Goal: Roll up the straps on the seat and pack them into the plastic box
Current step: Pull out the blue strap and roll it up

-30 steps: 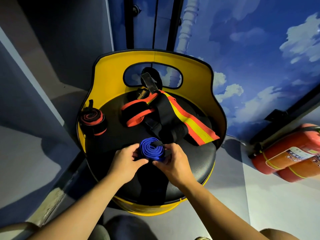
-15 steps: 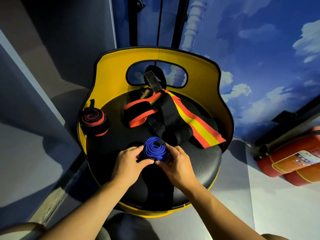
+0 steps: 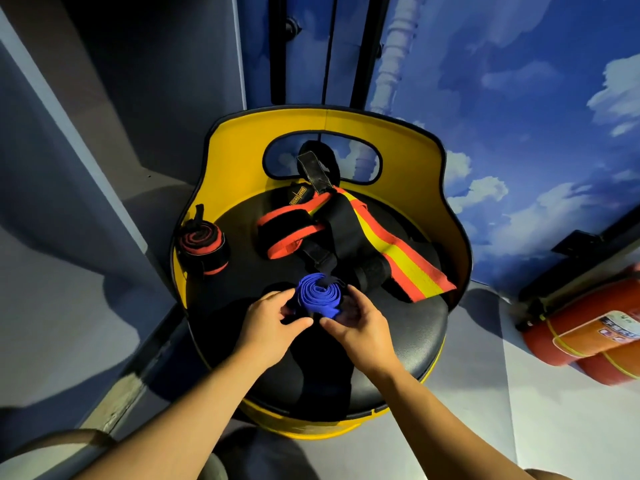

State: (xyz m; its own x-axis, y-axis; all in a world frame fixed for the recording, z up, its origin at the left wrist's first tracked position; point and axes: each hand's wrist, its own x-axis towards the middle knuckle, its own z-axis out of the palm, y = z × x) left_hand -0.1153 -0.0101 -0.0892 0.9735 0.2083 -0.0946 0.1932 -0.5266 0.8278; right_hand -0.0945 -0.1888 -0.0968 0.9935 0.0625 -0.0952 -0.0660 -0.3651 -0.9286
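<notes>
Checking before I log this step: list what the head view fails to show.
- Plastic box: nowhere in the frame.
- Blue rolled strap: lower side covered by the left hand and right hand.
- Red fire extinguishers: cut by the right edge; label too blurred to read.

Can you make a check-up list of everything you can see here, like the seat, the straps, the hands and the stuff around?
Surface: black round seat with a yellow back.
Job's things: blue strap, rolled; rolled red-black strap at the seat's left; striped strap and black-orange strap unrolled. Plastic box: not in view.
Clutter: nothing seen.
Hands: left hand and right hand hold the blue strap.
Cables: nothing seen.
Surroundings: sky-painted wall; red fire extinguishers.
</notes>
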